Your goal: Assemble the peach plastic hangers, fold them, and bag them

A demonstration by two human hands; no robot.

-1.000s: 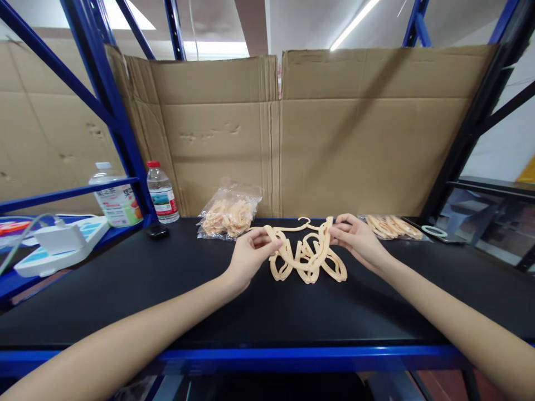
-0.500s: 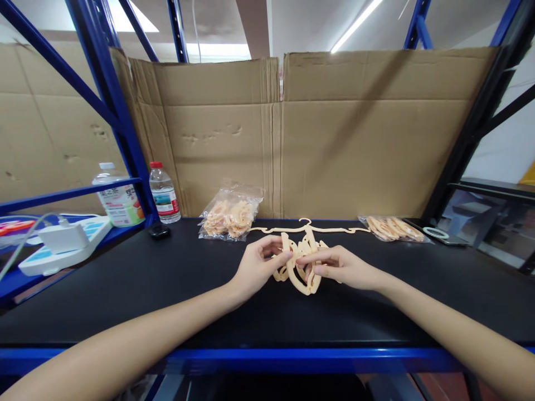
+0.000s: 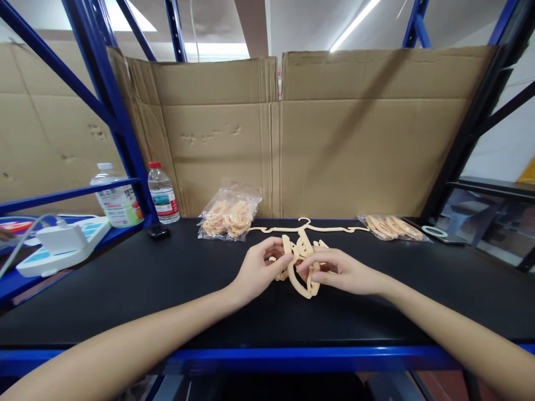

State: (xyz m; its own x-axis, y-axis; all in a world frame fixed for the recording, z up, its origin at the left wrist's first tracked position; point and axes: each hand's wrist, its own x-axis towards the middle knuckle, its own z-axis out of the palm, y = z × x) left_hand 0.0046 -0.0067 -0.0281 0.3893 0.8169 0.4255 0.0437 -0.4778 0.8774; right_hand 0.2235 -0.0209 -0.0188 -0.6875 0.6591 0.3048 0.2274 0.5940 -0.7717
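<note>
My left hand (image 3: 258,271) and my right hand (image 3: 339,271) meet over the middle of the black shelf top (image 3: 175,289). Both pinch a folded bunch of cream plastic loops (image 3: 301,264), gathered into a narrow stack between the fingertips. Just behind the bunch a thin cream hanger (image 3: 307,226) lies flat and untouched.
A clear bag of cream parts (image 3: 229,214) lies behind on the left, another bag (image 3: 393,226) at the right. Two water bottles (image 3: 162,192) stand by the blue rack post. Cardboard sheets (image 3: 343,133) wall the back. A white charger (image 3: 61,238) sits far left, a tape roll (image 3: 433,230) far right.
One second ago my hands held the loops spread wide. They came together and folded the loops into a tight bunch, uncovering the hanger behind.
</note>
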